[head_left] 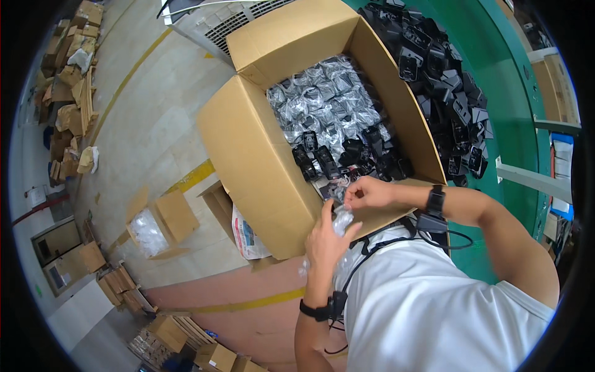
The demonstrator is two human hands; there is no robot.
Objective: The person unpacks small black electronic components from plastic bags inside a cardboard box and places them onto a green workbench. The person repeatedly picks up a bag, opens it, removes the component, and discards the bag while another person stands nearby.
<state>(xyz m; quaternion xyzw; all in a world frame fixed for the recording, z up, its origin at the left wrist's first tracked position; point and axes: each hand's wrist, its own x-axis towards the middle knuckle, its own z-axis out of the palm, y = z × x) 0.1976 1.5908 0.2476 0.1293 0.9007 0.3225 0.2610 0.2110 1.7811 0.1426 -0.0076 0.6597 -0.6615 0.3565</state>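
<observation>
Over the near edge of a large open cardboard box [263, 167], both hands are at a crumpled clear plastic bag [341, 221]. My left hand [325, 240] is closed around the bag from the left, thumb and fingers on either side of it. From the right, my right hand [367, 193] pinches the bag's upper end between thumb and fingertips. Whether anything is inside the bag I cannot tell. Rows of bagged parts [325, 99] fill the box's far side. Loose black plastic parts [325, 162] lie in front of them, closer to my hands.
A heap of black plastic parts [446, 93] covers part of the green table [505, 80] on the right. Left of the big box, a small open carton [176, 214] holding clear plastic bags [147, 231] stands on the floor. A cable [458, 243] runs by my right forearm.
</observation>
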